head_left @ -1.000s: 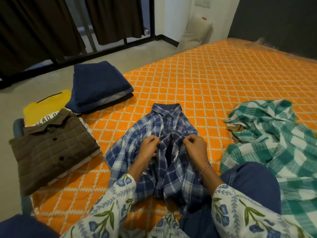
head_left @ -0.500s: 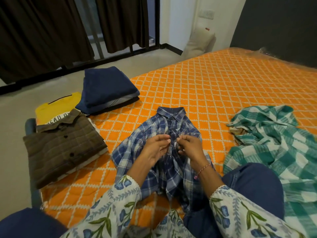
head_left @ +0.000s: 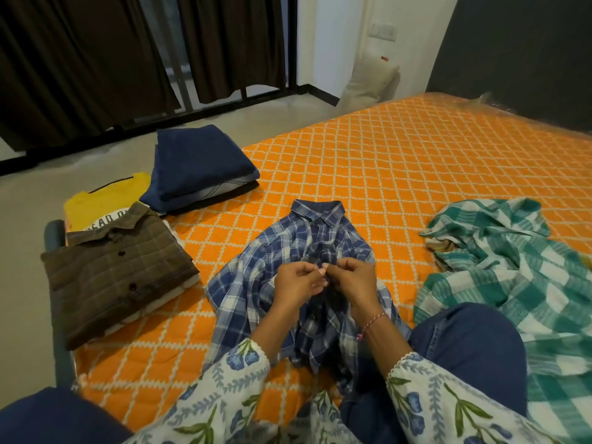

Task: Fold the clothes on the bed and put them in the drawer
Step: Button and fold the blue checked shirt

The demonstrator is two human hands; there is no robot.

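Observation:
A blue plaid shirt (head_left: 256,277) lies collar-away on the orange quilted bed (head_left: 400,161) in front of me. My left hand (head_left: 296,285) and my right hand (head_left: 350,283) meet over its chest, fingertips touching, each pinching an edge of the shirt's front placket. A crumpled green-and-white checked cloth (head_left: 499,270) lies to the right. At the bed's left edge sit a folded brown checked shirt (head_left: 112,270), a folded yellow T-shirt (head_left: 102,203) beneath it, and a folded navy stack (head_left: 198,165). No drawer is in view.
My knee in blue jeans (head_left: 471,350) rests on the bed at lower right. Grey floor (head_left: 25,225) lies left of the bed, with dark curtains (head_left: 80,59) and a black railing behind. A cushion (head_left: 368,81) leans on the far wall.
My hands came together from apart on the shirt front, drawing the two placket edges to the middle. The view shifted slightly.

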